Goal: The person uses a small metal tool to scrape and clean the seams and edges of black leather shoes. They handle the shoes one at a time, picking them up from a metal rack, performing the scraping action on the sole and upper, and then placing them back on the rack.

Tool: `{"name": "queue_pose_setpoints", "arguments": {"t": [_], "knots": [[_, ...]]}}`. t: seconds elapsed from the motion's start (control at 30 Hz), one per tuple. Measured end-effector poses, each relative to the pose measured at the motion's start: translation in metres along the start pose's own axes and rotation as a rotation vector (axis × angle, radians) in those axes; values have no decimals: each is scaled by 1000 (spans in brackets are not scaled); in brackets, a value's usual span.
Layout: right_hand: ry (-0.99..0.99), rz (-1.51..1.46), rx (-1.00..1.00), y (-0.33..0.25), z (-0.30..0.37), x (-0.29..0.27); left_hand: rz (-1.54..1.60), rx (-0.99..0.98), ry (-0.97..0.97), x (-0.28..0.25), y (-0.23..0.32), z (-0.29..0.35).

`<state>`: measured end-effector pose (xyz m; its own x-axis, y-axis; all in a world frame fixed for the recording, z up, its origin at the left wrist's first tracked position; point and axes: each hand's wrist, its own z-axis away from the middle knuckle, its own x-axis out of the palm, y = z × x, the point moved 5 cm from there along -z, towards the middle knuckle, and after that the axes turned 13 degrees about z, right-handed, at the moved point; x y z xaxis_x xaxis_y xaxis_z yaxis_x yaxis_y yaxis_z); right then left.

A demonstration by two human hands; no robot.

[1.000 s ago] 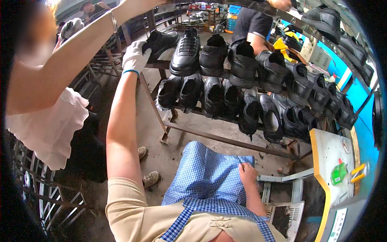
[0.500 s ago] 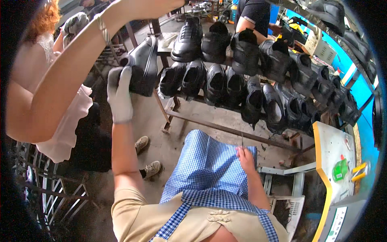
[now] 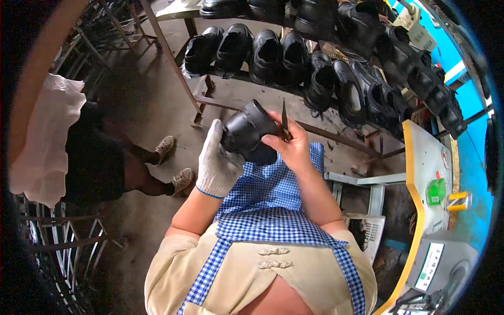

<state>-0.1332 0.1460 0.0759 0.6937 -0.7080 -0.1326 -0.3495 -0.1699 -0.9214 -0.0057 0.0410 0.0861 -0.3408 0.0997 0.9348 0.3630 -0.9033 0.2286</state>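
Observation:
A black leather shoe is held in front of me, above my lap. My left hand, in a white knitted glove with a blue cuff edge, grips it from the left with the thumb raised along its side. On the other side, my bare right hand has its thumb and fingers against the shoe. That same hand also holds a thin, pointed metal tool, tip upward; its exact kind I cannot make out. Part of the shoe is covered by the gloved hand.
Ahead stands a metal rack with two rows of black shoes. At right are a white, yellow-edged worktable with a green container and a grey machine. Another person's legs are close at left.
My left hand has brought the shoe from the rack's left end to my lap. My right hand has risen with the tool to meet it. The other person's raised arm has moved left.

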Motion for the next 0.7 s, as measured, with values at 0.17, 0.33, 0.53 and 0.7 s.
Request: {"name": "queue_pose_setpoints", "arguments": {"t": [0.17,0.33,0.53,0.7], "knots": [[38,-13,52,3,12,-15,-196,29,-143,13,-9,1],[-22,-36,49,-7,17,-23,-361,145,-195,16,-6,8],[-48,-74,82,-10,19,-27,-558,247,-188,13,-6,13],[-21,-116,131,-16,19,-28,-416,146,-209,16,-9,10]]}}
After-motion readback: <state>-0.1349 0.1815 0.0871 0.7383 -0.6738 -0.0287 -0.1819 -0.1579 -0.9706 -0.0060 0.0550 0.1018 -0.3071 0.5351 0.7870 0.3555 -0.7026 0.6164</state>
